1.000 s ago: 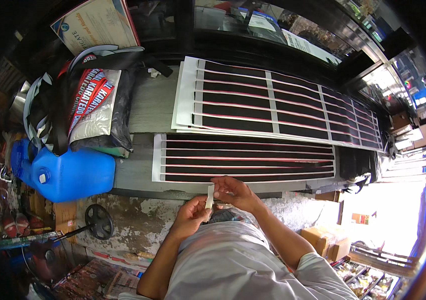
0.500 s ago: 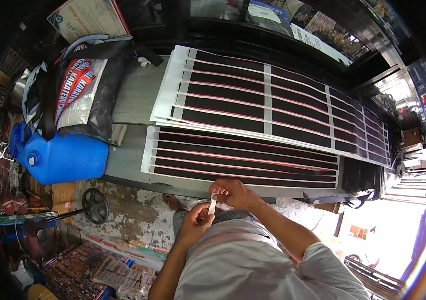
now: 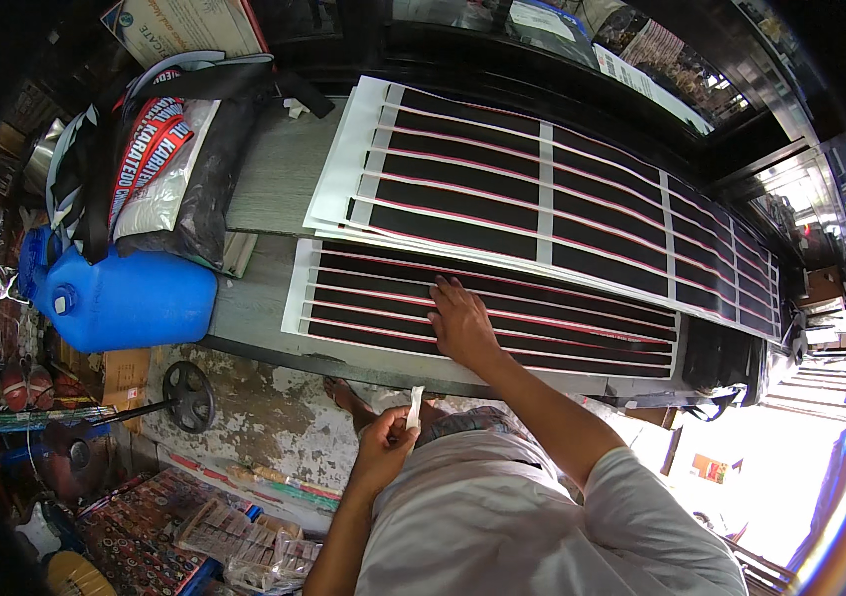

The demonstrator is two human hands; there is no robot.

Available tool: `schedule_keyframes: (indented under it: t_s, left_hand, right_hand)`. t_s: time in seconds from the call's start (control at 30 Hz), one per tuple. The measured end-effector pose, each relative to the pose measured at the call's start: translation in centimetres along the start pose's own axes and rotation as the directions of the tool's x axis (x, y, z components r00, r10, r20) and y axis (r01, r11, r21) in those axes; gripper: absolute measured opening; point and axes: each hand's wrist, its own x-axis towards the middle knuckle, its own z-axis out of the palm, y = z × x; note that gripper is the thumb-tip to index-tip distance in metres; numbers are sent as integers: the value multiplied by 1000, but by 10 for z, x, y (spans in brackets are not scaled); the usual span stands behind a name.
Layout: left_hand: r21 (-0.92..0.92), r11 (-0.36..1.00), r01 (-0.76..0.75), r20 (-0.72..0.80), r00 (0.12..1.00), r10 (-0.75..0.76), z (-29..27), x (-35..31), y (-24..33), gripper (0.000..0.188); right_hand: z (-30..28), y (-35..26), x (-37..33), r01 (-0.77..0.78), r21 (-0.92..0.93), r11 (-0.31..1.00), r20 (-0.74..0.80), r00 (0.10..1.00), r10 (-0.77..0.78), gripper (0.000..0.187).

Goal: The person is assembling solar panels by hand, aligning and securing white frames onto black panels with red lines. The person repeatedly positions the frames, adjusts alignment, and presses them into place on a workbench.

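A small whitish strip, folded or rolled, stands up from the fingers of my left hand, which is closed on it near my waist, just off the table's near edge. My right hand reaches over the table, fingers extended onto a long black sheet with white and red lines and a white border. The hand appears to hold nothing. Behind it, a larger stack of similar striped sheets partly overlaps the nearer sheet.
The grey table runs across in front of me. At its left are a blue plastic jug and a black bag with printed straps. A framed certificate leans behind. Below left lie plastic-wrapped packets and a black wheel.
My right hand has let go of the whitish strip and moved forward onto the nearer striped sheet. My left hand keeps the strip at about the same place.
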Motion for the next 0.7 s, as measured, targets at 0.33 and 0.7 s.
schedule_keyframes:
  t_s: [0.33,0.7]
  left_hand:
    - [-171,981,92,-46,994,-102,-5,-13,-17,36]
    - [-186,980,67,-32,997,-74,-9,-11,-12,35]
  right_hand:
    - [33,17,39,-51,-59,997,84,995,56,57]
    - [31,12,44,-58,-61,996,119,991,65,59]
